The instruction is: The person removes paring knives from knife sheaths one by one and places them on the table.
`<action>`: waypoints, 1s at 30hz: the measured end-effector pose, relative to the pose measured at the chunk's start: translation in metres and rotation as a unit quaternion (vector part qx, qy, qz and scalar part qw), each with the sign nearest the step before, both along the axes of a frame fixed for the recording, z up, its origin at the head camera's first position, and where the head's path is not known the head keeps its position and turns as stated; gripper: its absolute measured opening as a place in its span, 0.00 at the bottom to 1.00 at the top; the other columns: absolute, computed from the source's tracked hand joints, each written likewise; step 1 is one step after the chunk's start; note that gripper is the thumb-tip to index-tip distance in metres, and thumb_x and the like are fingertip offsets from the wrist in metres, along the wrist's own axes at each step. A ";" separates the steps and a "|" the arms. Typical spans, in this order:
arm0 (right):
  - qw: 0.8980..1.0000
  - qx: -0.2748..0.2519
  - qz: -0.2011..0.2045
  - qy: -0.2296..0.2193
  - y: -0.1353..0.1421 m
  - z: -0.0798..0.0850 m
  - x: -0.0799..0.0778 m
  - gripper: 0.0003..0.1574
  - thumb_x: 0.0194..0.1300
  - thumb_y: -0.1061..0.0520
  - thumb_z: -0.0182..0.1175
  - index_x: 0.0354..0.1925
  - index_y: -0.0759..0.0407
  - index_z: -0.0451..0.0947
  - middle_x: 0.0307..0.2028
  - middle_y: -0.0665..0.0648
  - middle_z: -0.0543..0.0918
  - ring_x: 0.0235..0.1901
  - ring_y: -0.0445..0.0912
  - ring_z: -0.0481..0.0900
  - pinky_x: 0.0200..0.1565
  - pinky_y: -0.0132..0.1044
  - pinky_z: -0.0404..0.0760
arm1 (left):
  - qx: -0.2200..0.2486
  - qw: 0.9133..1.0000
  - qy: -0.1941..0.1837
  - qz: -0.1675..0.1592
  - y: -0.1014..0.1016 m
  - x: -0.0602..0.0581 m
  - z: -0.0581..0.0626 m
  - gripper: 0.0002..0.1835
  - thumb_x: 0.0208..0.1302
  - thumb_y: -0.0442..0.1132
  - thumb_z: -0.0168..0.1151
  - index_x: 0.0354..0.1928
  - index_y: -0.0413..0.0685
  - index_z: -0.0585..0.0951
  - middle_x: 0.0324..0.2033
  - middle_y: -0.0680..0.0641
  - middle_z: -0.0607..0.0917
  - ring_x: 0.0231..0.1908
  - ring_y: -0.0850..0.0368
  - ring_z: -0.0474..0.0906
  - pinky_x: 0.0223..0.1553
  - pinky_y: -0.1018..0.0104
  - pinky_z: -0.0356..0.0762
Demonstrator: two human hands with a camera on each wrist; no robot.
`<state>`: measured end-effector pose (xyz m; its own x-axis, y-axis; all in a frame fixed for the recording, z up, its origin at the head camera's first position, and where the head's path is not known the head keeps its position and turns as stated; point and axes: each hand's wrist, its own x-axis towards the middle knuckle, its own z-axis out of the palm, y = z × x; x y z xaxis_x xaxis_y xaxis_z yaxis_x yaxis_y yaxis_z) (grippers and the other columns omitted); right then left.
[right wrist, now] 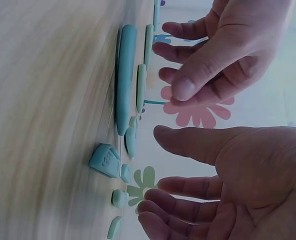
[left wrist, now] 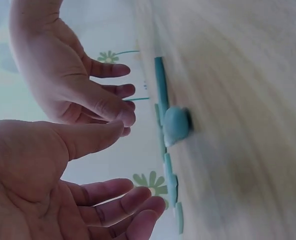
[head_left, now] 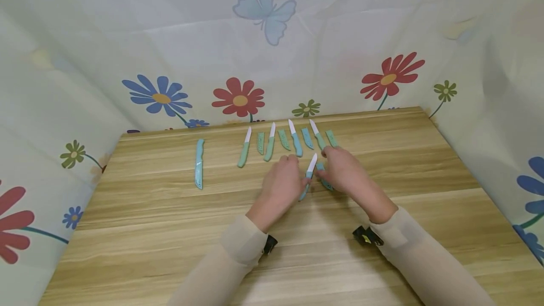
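A small knife with a blue handle and a white blade lies on the table between my two hands. Beside it, on the right, is a blue blade sheath. My left hand hovers just left of the knife, its fingers loosely bent with nothing in them. Over the sheath, my right hand is likewise relaxed and holds nothing. Both wrist views show the palms facing each other with gaps between fingers and table, the knife's handle lying below them.
Behind the hands, a row alternates knives with green handles or a blue handle and sheaths in green and blue. Apart at the left lies a sheathed blue knife. A flowered curtain borders the wooden table.
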<state>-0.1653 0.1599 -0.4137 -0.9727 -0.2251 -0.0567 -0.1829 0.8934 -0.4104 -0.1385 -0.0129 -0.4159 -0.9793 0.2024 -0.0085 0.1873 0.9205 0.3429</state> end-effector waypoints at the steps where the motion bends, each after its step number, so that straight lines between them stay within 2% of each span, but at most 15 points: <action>1: 1.000 0.000 0.002 0.006 0.000 0.000 0.001 0.37 0.69 0.50 0.73 0.65 0.72 0.75 0.60 0.73 0.81 0.62 0.66 0.79 0.60 0.60 0.80 | 0.002 1.000 0.003 0.002 -0.002 0.001 0.002 0.30 0.70 0.54 0.73 0.59 0.35 0.79 0.47 0.40 0.83 0.43 0.47 0.84 0.40 0.55 0.86; 6: 0.999 0.009 0.008 0.031 -0.004 0.003 0.004 0.39 0.69 0.47 0.74 0.66 0.71 0.76 0.58 0.71 0.82 0.58 0.65 0.81 0.57 0.59 0.82 | 0.011 1.000 0.023 0.006 -0.011 0.001 0.006 0.31 0.72 0.53 0.71 0.62 0.34 0.78 0.53 0.38 0.83 0.49 0.44 0.85 0.46 0.52 0.86; 10: 0.999 0.018 0.016 0.046 -0.008 0.005 0.007 0.40 0.70 0.45 0.73 0.67 0.69 0.75 0.59 0.71 0.81 0.58 0.64 0.81 0.56 0.59 0.82 | 0.004 0.999 0.032 0.018 -0.018 0.001 0.008 0.33 0.72 0.55 0.70 0.66 0.38 0.77 0.58 0.39 0.82 0.54 0.43 0.83 0.51 0.51 0.85; 15: 0.995 0.026 0.037 0.084 -0.011 0.004 0.008 0.40 0.70 0.44 0.73 0.68 0.68 0.76 0.61 0.69 0.80 0.61 0.65 0.79 0.58 0.59 0.82 | -0.024 0.998 0.060 0.027 -0.027 0.001 0.012 0.30 0.73 0.57 0.69 0.65 0.43 0.80 0.57 0.41 0.83 0.54 0.42 0.82 0.53 0.50 0.84; 20: 0.988 0.044 0.061 0.134 -0.016 0.004 0.009 0.39 0.67 0.44 0.75 0.65 0.66 0.78 0.58 0.67 0.81 0.59 0.65 0.80 0.58 0.58 0.82 | -0.039 0.994 0.094 0.032 -0.039 0.001 0.014 0.28 0.72 0.56 0.70 0.63 0.43 0.83 0.55 0.41 0.83 0.52 0.40 0.81 0.51 0.46 0.83; 23: 0.983 0.056 0.076 0.160 -0.019 0.002 0.009 0.38 0.66 0.43 0.76 0.64 0.65 0.80 0.56 0.66 0.82 0.57 0.65 0.81 0.56 0.59 0.82 | -0.042 0.993 0.107 0.030 -0.048 0.000 0.013 0.27 0.71 0.55 0.71 0.63 0.44 0.83 0.56 0.41 0.83 0.54 0.40 0.80 0.54 0.44 0.81; 30: 0.973 0.063 0.101 0.199 -0.026 -0.003 0.008 0.37 0.67 0.44 0.76 0.65 0.62 0.79 0.59 0.65 0.81 0.61 0.64 0.78 0.58 0.63 0.79 | -0.069 0.988 0.135 0.019 -0.070 -0.002 0.011 0.28 0.70 0.55 0.73 0.63 0.46 0.83 0.57 0.42 0.83 0.57 0.39 0.77 0.58 0.42 0.78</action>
<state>-0.1576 0.1337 -0.4167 -0.8600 -0.4295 0.2755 -0.4817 0.8616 -0.1603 -0.1409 -0.0828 -0.4054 -0.9565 0.1812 0.2286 0.2195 0.9632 0.1550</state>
